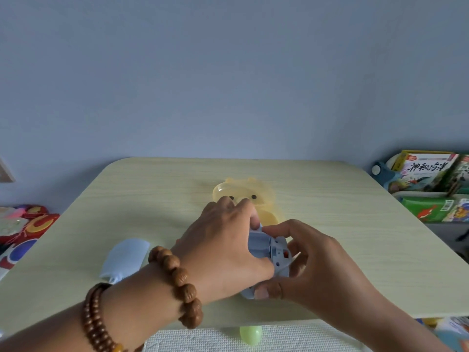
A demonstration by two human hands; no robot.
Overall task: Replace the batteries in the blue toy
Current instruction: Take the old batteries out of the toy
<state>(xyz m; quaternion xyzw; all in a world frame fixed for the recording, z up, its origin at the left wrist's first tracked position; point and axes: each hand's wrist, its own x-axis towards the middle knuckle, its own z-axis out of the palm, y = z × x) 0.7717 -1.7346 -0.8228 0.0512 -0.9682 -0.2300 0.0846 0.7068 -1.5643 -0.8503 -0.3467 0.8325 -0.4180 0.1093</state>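
Note:
The blue toy (269, 250) is a pale blue plastic body lying near the front middle of the table, with its underside and battery bay turned up. My left hand (223, 245) curls over its left and far side, fingertips pressing at the top edge. My right hand (312, 262) grips it from the right, thumb at the near end and index finger on top. A pale blue shell piece (124, 257) lies apart on the table to the left. No batteries are visible; my hands hide much of the toy.
A translucent yellow bear-shaped case (248, 196) lies just behind my hands. The light wooden table (355, 224) has a front edge close to me. Books (429, 174) stand at the right, colourful toys (28, 224) at the left, and a green egg (251, 334) sits below the table edge.

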